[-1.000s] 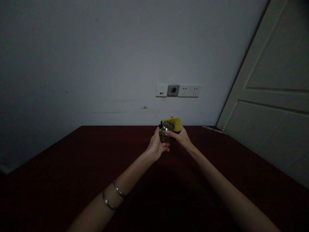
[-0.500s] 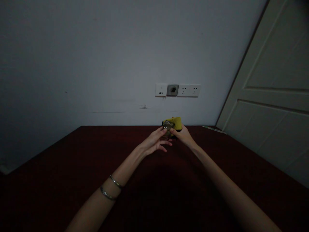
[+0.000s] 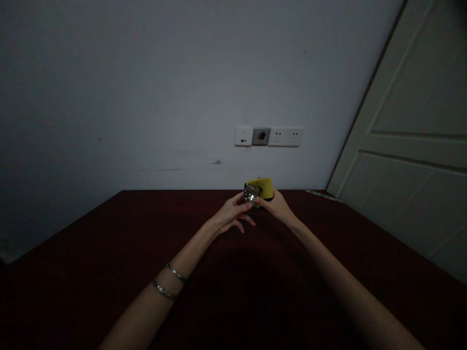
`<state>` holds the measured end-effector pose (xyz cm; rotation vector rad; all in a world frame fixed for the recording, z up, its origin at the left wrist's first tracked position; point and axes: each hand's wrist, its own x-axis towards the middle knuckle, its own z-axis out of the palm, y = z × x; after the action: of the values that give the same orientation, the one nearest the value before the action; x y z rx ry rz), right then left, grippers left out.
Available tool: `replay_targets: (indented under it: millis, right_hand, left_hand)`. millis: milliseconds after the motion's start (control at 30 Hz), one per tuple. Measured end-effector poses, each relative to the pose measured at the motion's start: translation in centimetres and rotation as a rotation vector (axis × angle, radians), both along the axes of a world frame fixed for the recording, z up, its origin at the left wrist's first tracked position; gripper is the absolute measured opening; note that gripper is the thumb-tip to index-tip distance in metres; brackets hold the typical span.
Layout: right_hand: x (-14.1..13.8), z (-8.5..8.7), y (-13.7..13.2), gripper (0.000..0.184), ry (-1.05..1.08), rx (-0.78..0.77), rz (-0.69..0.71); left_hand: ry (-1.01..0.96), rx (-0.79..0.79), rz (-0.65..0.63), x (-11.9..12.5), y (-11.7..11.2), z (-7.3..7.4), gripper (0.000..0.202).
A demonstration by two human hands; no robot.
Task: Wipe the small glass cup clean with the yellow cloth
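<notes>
Right hand [image 3: 279, 206] pinches yellow-and-black item [image 3: 266, 187] at its 11 o'clock; left hand [image 3: 229, 215], lower fingers spread, meets shiny piece [image 3: 250, 192] at 8 o'clock, pinch unclear. Firm right hold, light left touch seem best.

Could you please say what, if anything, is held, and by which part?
The right hand holds a yellow item by its right side, thumb on a shiny piece; the left hand touches that piece's lower left, grip unclear.
</notes>
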<state>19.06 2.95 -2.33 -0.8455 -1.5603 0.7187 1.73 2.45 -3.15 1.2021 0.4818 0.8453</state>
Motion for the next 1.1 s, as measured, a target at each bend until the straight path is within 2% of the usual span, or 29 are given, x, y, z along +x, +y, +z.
replay_targets:
  millis: [233,367,433,633,700,833,967,1100]
  right_hand:
    - [-0.2,0.5,-1.0,0.080,-0.049,0.012,0.066]
    - [-0.5,0.7,-1.2,0.076,-0.016,0.066,0.062]
    - [-0.5,0.7,-1.0,0.065,0.038,0.059,0.016]
    - [-0.4,0.9,-0.5,0.046,0.256,-0.116,-0.198]
    - [-0.2,1.1,-0.6,0.041,0.264,-0.083,-0.242]
    - [0.3,1.8,-1.1,0.035,0.154,0.080,-0.307]
    - [0.0,2.4,-1.9,0.032,0.049,0.203,-0.276]
    - [-0.7,2.7,-2.5,0.030,0.007,0.189,-0.222]
  left_hand:
    - [0.099,0.143,0.028,-0.5,0.5,0.1,0.059]
    - [0.061,0.177,0.021,-0.3,0.3,0.2,0.061]
    - [0.026,0.171,0.036,0.0,0.1,0.2,0.063]
    - [-0.047,0.203,0.045,0.2,-0.4,0.4,0.065]
    - [-0.055,0.222,0.048,0.1,-0.2,0.3,0.067]
    - [-0.051,0.244,0.106,-0.1,0.3,-0.1,0.068]
    - [-0.065,0.263,0.146,0.0,0.9,-0.5,0.072]
    - [-0.063,0.295,0.152,0.0,1.3,-0.7,0.075]
